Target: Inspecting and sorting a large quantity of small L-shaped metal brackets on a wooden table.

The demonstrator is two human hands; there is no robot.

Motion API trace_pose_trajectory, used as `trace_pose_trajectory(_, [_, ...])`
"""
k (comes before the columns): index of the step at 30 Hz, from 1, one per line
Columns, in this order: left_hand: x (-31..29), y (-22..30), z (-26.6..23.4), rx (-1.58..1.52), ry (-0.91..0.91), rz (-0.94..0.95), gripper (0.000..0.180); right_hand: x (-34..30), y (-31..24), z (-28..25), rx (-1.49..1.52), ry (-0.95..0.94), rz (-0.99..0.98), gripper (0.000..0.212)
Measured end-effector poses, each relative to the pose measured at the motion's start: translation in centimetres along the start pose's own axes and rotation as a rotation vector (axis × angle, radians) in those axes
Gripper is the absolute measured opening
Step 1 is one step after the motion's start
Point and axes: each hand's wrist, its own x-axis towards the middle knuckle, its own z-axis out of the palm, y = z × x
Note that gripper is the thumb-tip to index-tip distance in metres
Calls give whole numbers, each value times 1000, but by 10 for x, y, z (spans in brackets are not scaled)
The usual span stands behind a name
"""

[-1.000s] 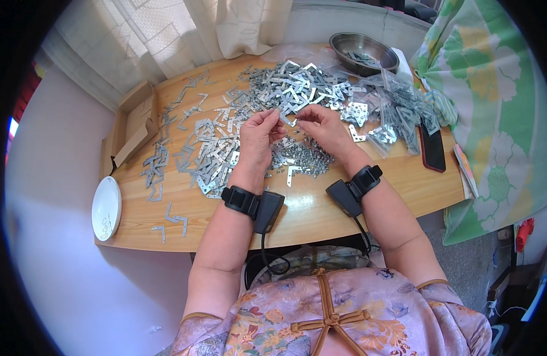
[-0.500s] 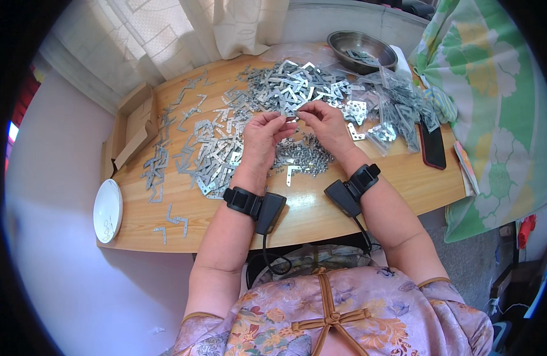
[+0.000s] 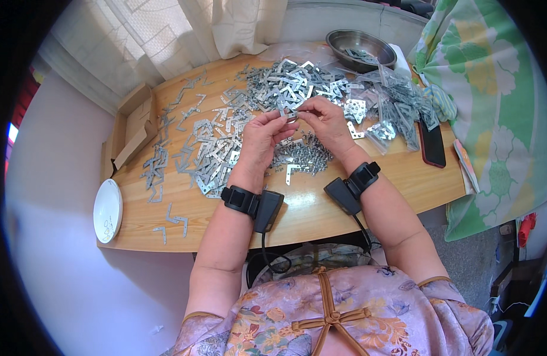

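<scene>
Thumb and fingers of my left hand (image 3: 260, 139) are closed on a small L-shaped metal corner bracket (image 3: 291, 115), held up over the table's middle. My right hand (image 3: 330, 124) pinches at the bracket's right end; what sits between its fingertips is too small to make out. Just below the hands lies a heap of small metal screws or nuts (image 3: 307, 155), with a single bracket (image 3: 289, 173) at its near edge. Behind my hands rises a big pile of loose corner brackets (image 3: 306, 83). More brackets (image 3: 214, 157) spread out to the left of my left hand.
At the back right stands a metal bowl (image 3: 380, 59) with brackets in it. Filled clear plastic bags (image 3: 398, 98) and a phone (image 3: 432, 145) lie on the right. An open cardboard box (image 3: 129, 139) and a white plate (image 3: 107, 204) are at the left edge.
The bracket has tilted a little between my fingertips, so more of its flat face shows. Both hands stay almost in the same place.
</scene>
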Motion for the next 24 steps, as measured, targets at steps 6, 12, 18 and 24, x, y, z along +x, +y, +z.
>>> trace_pose_trajectory(6, [0,0,-1,38,45,-9,21,0,-8,0,-11,9,-41,11])
trace_pose_trajectory(12, [-3,1,4,21,55,22,23,0,-4,1,-58,7,-115,12])
trace_pose_trajectory(18, [-2,0,3,46,51,42,25,0,-2,3,-21,-9,-112,12])
trace_pose_trajectory(24, [-2,0,3,66,45,43,25,0,-2,3,2,-17,-94,12])
